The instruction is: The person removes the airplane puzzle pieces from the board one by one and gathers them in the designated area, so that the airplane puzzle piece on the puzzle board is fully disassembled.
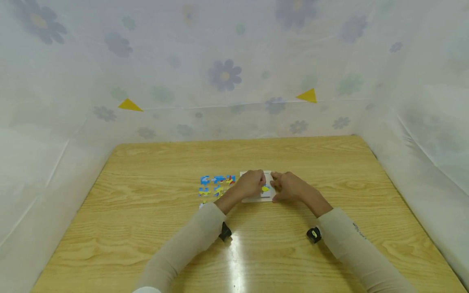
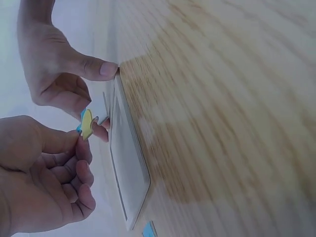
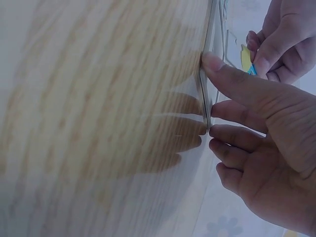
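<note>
My left hand [image 1: 253,184] pinches a yellow and blue jigsaw piece [image 2: 87,124] between thumb and fingers. It holds the piece just above a shallow white puzzle tray [image 2: 129,163], which lies flat on the table. My right hand [image 1: 291,187] grips the tray's right end, its thumb [image 3: 215,61] on the near edge and its other fingers along the side. Left of the tray lie loose jigsaw pieces [image 1: 204,191], blue, yellow and red, spaced in rows; my left forearm covers some of them. Much of the tray's inside is hidden by my left hand.
The wooden table [image 1: 154,171] has a glossy grain and reflects light in front of the tray. A pale flowered sheet [image 1: 176,81] hangs behind it and along both sides. Two yellow triangles [image 1: 307,96] are on the back sheet.
</note>
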Demonstrator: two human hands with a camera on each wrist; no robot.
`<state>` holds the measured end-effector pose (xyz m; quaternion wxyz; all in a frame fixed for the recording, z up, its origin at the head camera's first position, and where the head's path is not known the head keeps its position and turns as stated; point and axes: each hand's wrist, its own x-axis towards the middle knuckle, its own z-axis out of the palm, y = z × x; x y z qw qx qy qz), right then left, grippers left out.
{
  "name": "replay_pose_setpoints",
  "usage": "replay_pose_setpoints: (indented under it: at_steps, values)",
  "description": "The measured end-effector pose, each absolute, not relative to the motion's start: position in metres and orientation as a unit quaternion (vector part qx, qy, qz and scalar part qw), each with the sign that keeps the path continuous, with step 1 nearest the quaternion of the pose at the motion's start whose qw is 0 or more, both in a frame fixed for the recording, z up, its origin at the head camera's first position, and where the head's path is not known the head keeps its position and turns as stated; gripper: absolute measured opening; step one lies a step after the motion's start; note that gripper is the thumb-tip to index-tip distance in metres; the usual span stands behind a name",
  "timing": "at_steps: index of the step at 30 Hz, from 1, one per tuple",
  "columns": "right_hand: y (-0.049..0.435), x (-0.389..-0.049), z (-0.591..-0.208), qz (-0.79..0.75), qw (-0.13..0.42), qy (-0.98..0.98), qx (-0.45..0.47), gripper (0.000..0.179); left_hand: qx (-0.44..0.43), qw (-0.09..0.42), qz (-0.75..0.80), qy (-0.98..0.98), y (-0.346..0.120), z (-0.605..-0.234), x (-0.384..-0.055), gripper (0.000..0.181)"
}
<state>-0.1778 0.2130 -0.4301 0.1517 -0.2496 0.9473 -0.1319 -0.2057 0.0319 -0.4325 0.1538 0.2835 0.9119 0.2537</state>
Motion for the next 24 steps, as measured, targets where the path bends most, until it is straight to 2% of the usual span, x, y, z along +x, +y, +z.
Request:
replay_pose_setpoints:
  at_steps: [3,14,24]
  values:
    - [0.213,-0.179,-0.431,-0.124,0.147,0.948,-0.252,0.065,0.286,0.149,0.246,0.914,0.028,-0.433,-0.207,0.009]
    - [0.212,-0.177,-0.432,-0.11,0.151,0.951,-0.245,0.066,0.309,0.184,0.275,0.891,0.004,-0.421,-0.198,0.011]
    - [0.212,-0.178,-0.431,-0.109,0.156,0.95,-0.247,0.065,0.315,0.175,0.263,0.895,-0.019,-0.425,-0.194,0.013]
